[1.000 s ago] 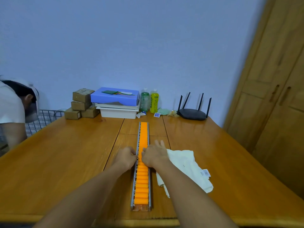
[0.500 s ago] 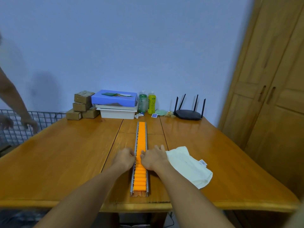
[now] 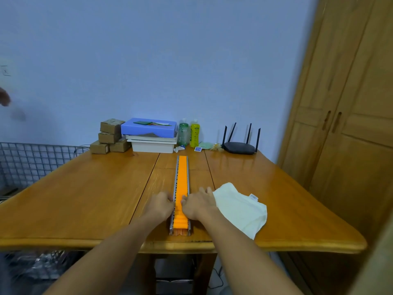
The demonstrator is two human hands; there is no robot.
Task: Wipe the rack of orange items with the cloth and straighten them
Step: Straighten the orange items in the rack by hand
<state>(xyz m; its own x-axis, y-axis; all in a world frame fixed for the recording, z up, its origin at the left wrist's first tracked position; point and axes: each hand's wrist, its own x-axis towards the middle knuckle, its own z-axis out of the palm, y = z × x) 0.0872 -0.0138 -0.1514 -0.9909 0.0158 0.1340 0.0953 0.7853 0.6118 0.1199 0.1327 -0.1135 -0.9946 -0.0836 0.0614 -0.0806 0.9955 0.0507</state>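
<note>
A long grey metal rack [image 3: 176,177] runs straight away from me down the middle of the wooden table [image 3: 85,199], filled with a row of orange items [image 3: 182,177]. My left hand [image 3: 160,204] presses against the rack's left rail near its front end, fingers curled. My right hand [image 3: 198,204] sits on the right rail, its fingertips on the orange items. The white cloth [image 3: 240,209] lies loose on the table just right of my right hand, touched by neither hand's fingers.
At the table's far edge stand brown cardboard boxes [image 3: 109,136], a blue box on white trays [image 3: 150,134], two bottles [image 3: 189,134] and a black router [image 3: 239,146]. A wire grid [image 3: 27,162] stands at left, a wooden wardrobe [image 3: 350,124] at right. Another person's hand [image 3: 4,99] shows far left.
My head has drawn back, so the table's front edge now shows. Both hands slid nearer along the rack toward its front end. The other person at left has moved away.
</note>
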